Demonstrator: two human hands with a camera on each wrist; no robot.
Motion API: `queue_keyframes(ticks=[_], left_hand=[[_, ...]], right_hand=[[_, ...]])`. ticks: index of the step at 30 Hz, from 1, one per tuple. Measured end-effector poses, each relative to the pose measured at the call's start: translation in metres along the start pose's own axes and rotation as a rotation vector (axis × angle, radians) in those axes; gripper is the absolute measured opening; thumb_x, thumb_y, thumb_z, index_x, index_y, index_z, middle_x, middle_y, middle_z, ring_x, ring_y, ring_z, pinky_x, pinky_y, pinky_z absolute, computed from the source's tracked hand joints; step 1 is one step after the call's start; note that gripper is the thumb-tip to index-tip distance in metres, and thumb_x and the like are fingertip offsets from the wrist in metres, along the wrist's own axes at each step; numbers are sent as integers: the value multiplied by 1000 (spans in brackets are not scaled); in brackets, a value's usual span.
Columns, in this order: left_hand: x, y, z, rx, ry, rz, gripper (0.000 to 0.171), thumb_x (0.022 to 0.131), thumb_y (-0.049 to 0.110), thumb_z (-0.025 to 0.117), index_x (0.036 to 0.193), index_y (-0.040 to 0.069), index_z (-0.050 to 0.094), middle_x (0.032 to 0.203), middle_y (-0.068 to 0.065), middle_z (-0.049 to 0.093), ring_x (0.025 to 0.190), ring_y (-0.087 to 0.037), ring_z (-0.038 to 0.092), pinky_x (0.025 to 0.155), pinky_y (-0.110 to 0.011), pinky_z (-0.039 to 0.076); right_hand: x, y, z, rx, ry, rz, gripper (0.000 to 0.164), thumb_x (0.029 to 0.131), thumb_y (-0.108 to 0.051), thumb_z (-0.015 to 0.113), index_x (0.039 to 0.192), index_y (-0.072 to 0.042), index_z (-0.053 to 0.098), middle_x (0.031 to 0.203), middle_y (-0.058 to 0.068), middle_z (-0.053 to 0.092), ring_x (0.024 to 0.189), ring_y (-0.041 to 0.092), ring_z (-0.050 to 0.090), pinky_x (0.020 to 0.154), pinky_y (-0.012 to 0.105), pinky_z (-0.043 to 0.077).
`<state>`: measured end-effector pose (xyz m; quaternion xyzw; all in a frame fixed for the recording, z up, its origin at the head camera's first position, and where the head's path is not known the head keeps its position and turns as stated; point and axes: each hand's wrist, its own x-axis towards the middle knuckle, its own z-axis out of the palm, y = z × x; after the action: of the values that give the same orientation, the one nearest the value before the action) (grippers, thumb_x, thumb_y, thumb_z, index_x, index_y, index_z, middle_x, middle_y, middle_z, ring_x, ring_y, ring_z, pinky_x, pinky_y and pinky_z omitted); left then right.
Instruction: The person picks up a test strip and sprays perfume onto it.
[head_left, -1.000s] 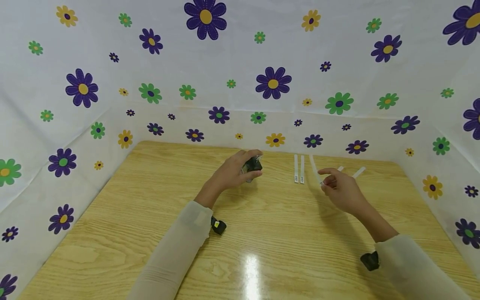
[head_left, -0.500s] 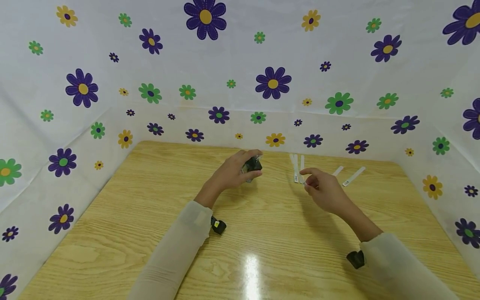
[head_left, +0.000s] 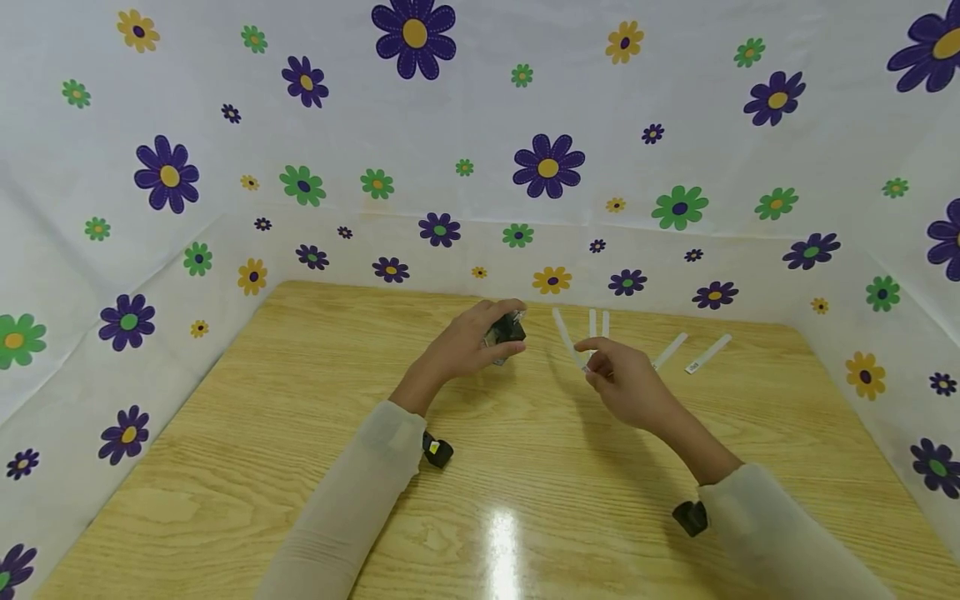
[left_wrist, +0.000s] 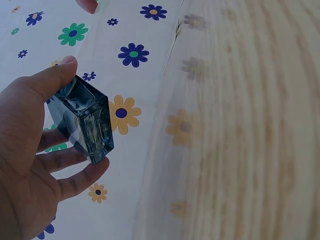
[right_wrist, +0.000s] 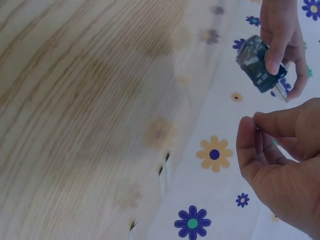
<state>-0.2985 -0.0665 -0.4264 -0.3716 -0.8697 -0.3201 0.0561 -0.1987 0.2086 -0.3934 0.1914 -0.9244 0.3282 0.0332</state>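
A dark blue glass perfume bottle [head_left: 510,328] is gripped by my left hand [head_left: 459,346], thumb on one side and fingers on the other. Its faceted glass body [left_wrist: 89,120] shows in the left wrist view, held clear of the table. The right wrist view shows a metal spray nozzle [right_wrist: 281,91] at its end, with no cap over it. Between thumb and forefinger, my right hand [head_left: 628,385] pinches the near end of a white paper test strip [head_left: 566,335]. The strip points away and to the left, right of the bottle.
Two white strips [head_left: 592,322] lie side by side behind the right hand, partly hidden by it. Farther right, two more strips [head_left: 708,353] lie slanted on the wooden table [head_left: 480,467]. A white flower-print cloth [head_left: 480,117] stands around the back and sides.
My right hand has moved left with the pinched strip, passing over the two parallel strips toward the bottle. Two slanted strips on the right have come into fuller view. The left hand stays put.
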Motion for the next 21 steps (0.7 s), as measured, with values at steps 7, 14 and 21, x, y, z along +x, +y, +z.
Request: queue_keyframes(ticks=[7, 14, 21], left_hand=[[1, -1, 1, -2, -1, 14, 63, 98, 49, 68, 153, 27, 46, 140, -11, 57, 127, -32, 56, 101, -56, 49], [0, 0, 0, -10, 5, 4, 63, 98, 50, 67, 152, 28, 46, 141, -10, 57, 128, -32, 56, 102, -55, 49], [0, -1, 0, -16, -5, 18, 61, 98, 48, 67, 152, 29, 45, 138, -10, 58, 126, -32, 56, 101, -55, 49]], right_hand=[[3, -9, 5, 0, -3, -41, 37, 98, 6, 62, 134, 3, 60, 95, 14, 69, 85, 25, 68, 75, 42, 58], [6, -17, 9, 7, -22, -57, 37, 98, 5, 62, 135, 1, 59, 96, 15, 69, 85, 22, 67, 76, 40, 57], [6, -21, 11, -10, -18, -98, 37, 98, 6, 62, 134, 2, 60, 93, 10, 69, 83, 20, 67, 73, 36, 57]])
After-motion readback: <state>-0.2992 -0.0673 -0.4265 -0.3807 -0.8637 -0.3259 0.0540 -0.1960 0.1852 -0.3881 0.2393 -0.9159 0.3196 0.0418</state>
